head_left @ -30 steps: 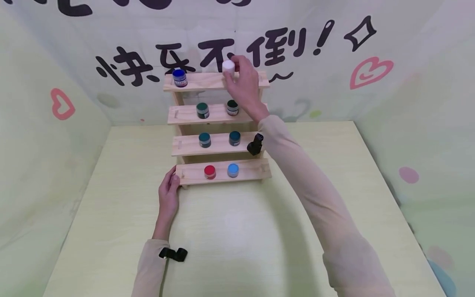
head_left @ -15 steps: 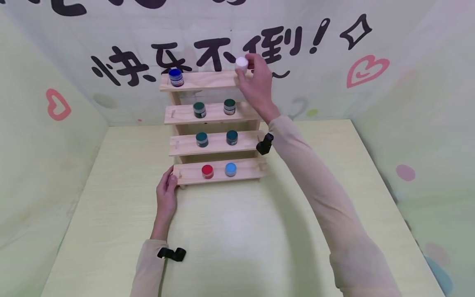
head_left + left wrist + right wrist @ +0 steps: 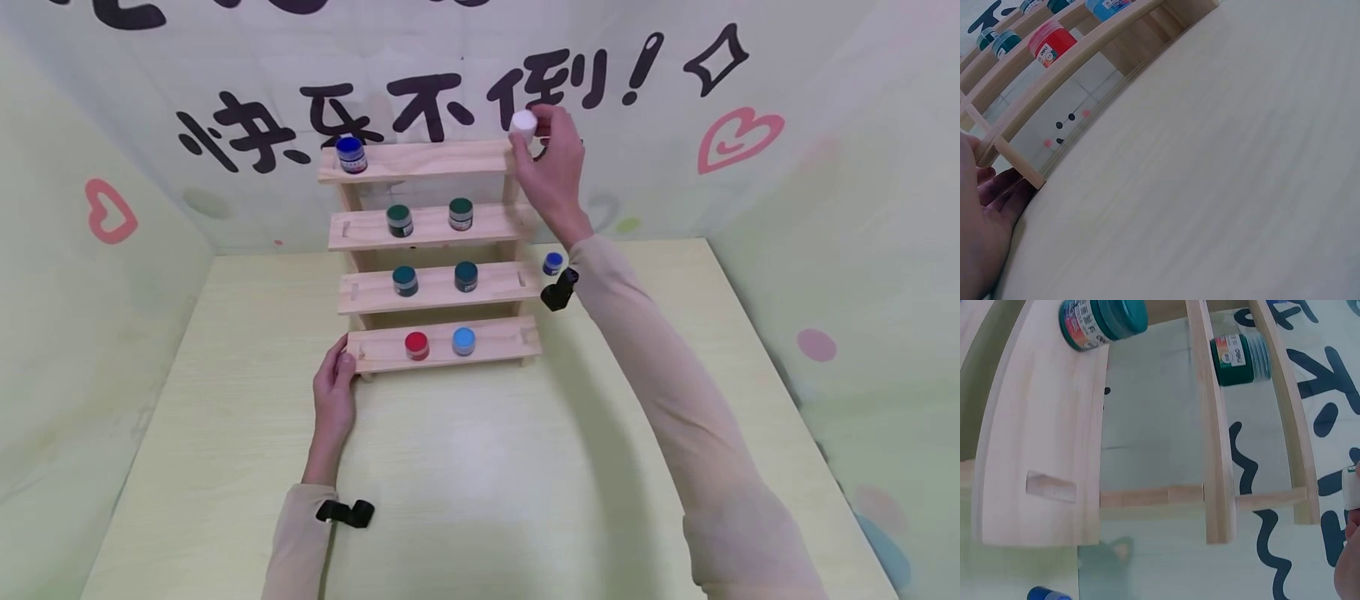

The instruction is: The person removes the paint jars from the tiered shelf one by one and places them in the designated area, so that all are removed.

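Note:
A stepped wooden shelf rack [image 3: 420, 162] stands on the table. My right hand [image 3: 553, 171] pinches a small white-lidded paint jar [image 3: 523, 125] at the right end of the top tier; whether the jar touches the board cannot be told. In the right wrist view the white jar [image 3: 1351, 487] is partly cut off by the frame edge. My left hand [image 3: 334, 400] holds the bottom tier's left end. In the left wrist view, that hand's fingers [image 3: 1010, 190] reach behind the rack's leg. A dark blue paint jar [image 3: 351, 156] stands at the top tier's left.
Green jars [image 3: 400, 221] stand on the second tier, teal jars [image 3: 405, 281] on the third. A red jar [image 3: 417, 346] and a light blue jar [image 3: 463, 341] sit on the bottom tier. Another blue jar [image 3: 552, 263] is on the table, right of the rack. Printed cloth hangs behind.
My right hand has moved right along the top tier with the white jar. A blue jar on the table has come into view beside the right sleeve. My left hand keeps its hold.

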The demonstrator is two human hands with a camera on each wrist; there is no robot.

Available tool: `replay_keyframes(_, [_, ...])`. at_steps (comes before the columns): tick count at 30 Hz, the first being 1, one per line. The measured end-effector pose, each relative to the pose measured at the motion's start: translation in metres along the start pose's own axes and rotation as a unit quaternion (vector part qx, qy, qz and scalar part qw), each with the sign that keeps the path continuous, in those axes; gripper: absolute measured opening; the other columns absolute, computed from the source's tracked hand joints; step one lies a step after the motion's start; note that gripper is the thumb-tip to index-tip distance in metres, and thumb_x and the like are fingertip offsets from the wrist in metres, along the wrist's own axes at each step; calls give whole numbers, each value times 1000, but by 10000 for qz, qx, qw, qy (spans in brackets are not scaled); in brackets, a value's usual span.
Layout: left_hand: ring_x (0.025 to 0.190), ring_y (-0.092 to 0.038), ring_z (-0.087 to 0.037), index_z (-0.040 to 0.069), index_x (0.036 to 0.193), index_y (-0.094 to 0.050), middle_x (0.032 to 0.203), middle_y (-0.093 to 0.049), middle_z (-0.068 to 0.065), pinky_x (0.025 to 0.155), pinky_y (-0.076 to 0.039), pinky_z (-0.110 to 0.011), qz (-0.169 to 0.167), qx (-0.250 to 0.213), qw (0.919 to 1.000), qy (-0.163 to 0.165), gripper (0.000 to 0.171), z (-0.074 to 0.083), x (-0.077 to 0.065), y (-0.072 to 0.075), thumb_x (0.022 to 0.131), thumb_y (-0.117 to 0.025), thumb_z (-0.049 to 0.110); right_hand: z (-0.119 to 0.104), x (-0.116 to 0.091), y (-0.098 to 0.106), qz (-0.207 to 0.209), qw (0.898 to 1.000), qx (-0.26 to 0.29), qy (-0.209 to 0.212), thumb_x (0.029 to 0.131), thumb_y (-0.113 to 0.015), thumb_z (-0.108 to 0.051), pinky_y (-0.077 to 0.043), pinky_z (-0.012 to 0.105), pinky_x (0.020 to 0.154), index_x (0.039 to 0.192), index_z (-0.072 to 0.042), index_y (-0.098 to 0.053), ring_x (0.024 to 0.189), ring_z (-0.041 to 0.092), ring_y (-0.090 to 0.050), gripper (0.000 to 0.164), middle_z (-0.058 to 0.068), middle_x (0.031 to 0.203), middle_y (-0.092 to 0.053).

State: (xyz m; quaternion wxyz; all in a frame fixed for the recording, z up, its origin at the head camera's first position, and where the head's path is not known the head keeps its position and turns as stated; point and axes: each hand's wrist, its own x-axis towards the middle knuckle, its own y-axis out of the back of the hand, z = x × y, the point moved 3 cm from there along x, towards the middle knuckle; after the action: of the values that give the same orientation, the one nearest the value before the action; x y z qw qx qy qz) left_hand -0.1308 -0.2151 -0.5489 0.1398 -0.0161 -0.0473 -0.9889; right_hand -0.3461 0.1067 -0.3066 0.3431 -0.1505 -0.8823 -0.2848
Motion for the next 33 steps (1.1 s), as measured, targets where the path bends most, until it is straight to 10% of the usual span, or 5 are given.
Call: replay_keyframes(33, [123,-51,2,4,153,-42,151,-49,-20,101,-42,-5,-36,-113,9999,36,47,2,-1,0,110,-42,23,56,-9,43,567,9963,-187,-623,93,-67,-12,-54,32,89,121,5,-60,100,26,-62,33,19,117,-66])
